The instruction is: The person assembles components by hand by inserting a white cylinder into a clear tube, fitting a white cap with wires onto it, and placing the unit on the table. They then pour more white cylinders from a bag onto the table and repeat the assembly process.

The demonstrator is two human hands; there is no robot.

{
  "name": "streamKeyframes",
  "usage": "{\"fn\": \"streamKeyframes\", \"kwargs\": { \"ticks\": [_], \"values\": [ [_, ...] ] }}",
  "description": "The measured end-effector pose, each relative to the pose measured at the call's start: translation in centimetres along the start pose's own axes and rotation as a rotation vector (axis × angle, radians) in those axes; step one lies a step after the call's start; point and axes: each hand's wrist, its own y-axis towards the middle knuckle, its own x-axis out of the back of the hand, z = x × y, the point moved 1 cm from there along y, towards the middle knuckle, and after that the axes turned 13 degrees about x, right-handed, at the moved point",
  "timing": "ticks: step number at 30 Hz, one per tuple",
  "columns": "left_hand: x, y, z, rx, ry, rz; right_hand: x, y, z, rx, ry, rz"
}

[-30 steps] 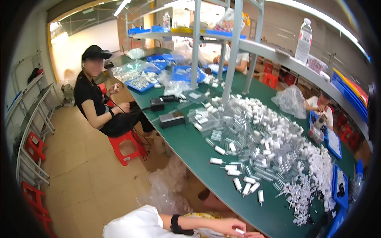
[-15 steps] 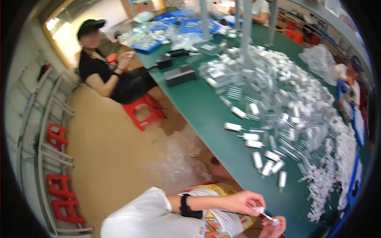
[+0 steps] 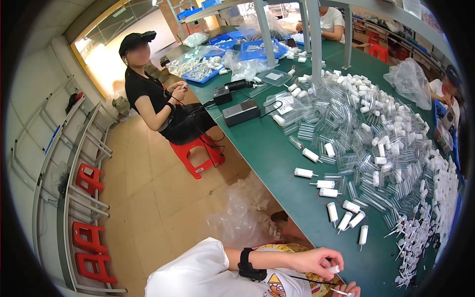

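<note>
My left hand, with a black band on its wrist, pinches a small white cap between its fingertips above my lap. Just below it, at the frame's bottom edge, my right hand is only partly visible and grips a thin white stick. Both hands are close together, just off the near edge of the green table. On the table ahead lie several white-capped clear tubes, and a large heap of clear tubes lies beyond them.
A heap of white sticks lies at the right. A person in black sits on a red stool at the table's left side. Black boxes with cables, blue trays and plastic bags stand farther back. A clear bag lies on the floor.
The view has swung down and left. My left hand has moved closer to my right hand, with the white cap between its fingertips.
</note>
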Motion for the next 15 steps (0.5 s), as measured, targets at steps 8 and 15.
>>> {"fn": "streamKeyframes", "kwargs": {
  "ticks": [8, 15],
  "values": [
    [-0.4, 0.4, 0.4, -0.064, 0.006, -0.051, 0.0, 0.3, -0.1, 0.08, -0.229, 0.101],
    [-1.0, 0.4, 0.1, -0.078, 0.074, -0.022, -1.2, 0.2, 0.4, 0.045, -0.23, 0.054]
  ]
}}
